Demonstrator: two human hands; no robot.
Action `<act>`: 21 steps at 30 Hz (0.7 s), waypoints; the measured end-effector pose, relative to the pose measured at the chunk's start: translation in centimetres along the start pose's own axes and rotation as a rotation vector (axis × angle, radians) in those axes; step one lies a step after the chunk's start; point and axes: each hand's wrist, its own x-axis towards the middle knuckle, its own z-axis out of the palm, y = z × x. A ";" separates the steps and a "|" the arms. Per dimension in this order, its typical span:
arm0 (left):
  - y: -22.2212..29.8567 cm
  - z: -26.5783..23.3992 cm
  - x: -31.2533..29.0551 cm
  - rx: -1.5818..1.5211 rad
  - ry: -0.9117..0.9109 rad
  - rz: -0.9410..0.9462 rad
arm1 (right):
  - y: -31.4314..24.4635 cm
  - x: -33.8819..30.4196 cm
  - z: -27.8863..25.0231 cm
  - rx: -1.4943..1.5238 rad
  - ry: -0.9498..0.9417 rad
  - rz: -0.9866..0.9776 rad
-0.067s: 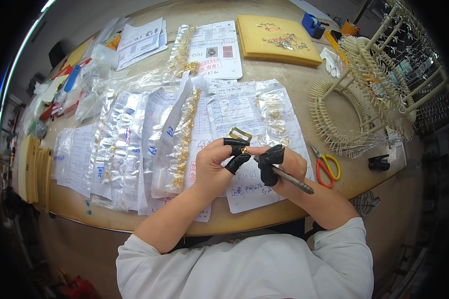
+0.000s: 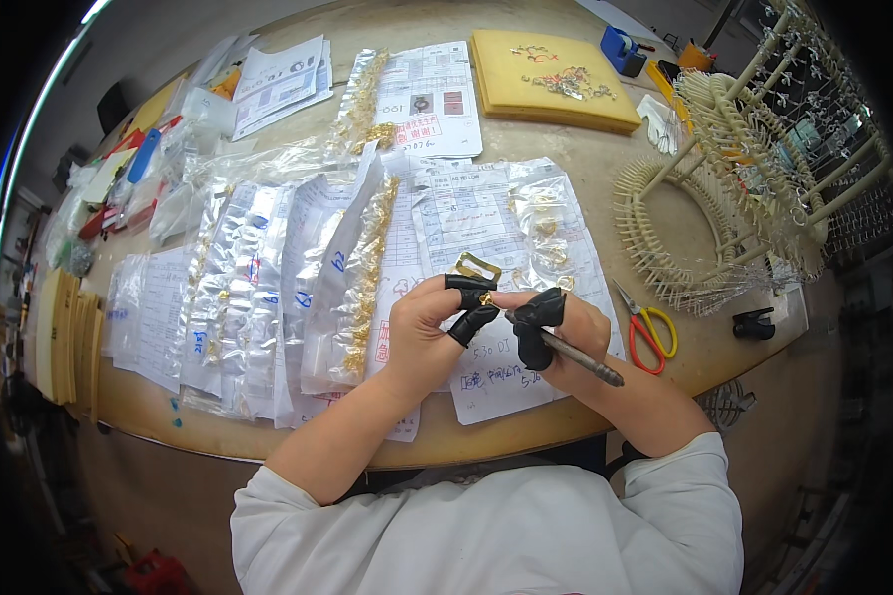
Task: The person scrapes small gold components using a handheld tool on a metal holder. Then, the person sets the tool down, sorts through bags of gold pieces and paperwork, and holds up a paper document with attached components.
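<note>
Black finger covers sit on fingers of both hands. My left hand (image 2: 435,309) is closed, pinching a small gold-coloured jewellery piece (image 2: 485,298) between covered fingertips. A flat gold-coloured rectangular loop (image 2: 480,266) shows just beyond those fingers; whether they touch it I cannot tell. My right hand (image 2: 564,322) is wrapped round a dark grey pen-shaped tool (image 2: 590,366), its thick end pointing down toward my right forearm. The tool's thin tip and a bare fingertip meet the jewellery piece. Under both hands lie printed papers (image 2: 501,372) with handwriting.
Left stand clear bags of gold-coloured pieces (image 2: 367,297) on papers; another bag (image 2: 546,223) lies beyond my hands. Pliers with red and yellow handles (image 2: 655,337) lie right. Beyond are a spiky ring-shaped rack (image 2: 655,238), a yellow block (image 2: 556,104) bearing small pieces, and a white glove (image 2: 657,124).
</note>
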 end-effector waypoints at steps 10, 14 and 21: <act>0.0 -0.1 0.0 0.021 0.005 0.016 | 0.0 0.1 0.0 -0.002 -0.007 -0.012; 0.0 -0.1 0.0 0.023 0.003 0.012 | 0.1 0.1 0.0 0.003 0.001 -0.018; 0.0 0.0 -0.1 0.018 0.004 0.009 | 0.0 0.0 -0.1 -0.011 -0.017 -0.025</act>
